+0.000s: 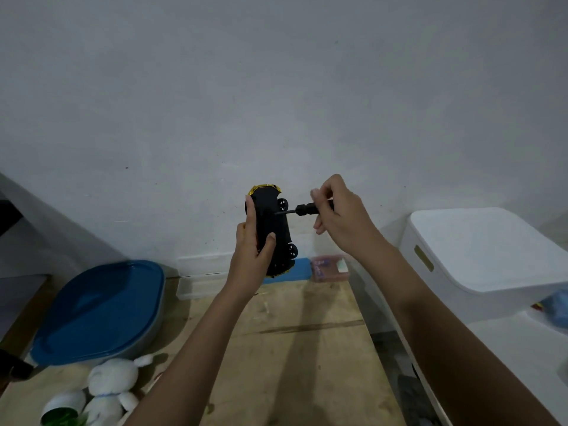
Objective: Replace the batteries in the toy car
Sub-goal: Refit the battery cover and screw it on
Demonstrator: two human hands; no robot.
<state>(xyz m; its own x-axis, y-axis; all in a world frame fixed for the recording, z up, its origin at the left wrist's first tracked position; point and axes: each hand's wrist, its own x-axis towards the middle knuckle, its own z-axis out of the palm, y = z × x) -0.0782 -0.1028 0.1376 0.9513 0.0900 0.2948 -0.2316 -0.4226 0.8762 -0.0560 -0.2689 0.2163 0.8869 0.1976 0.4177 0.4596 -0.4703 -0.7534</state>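
Note:
I hold the toy car up in front of the wall, on end, its black underside facing me and yellow trim showing at top and bottom. My left hand grips it from the left, thumb across the underside. My right hand pinches a small black screwdriver lying level, its tip touching the car's underside near the upper wheel. No batteries are visible.
A wooden floor lies below. A blue-lidded tub sits at left, a white plush toy at bottom left, a white lidded bin at right, and a small pink box by the wall.

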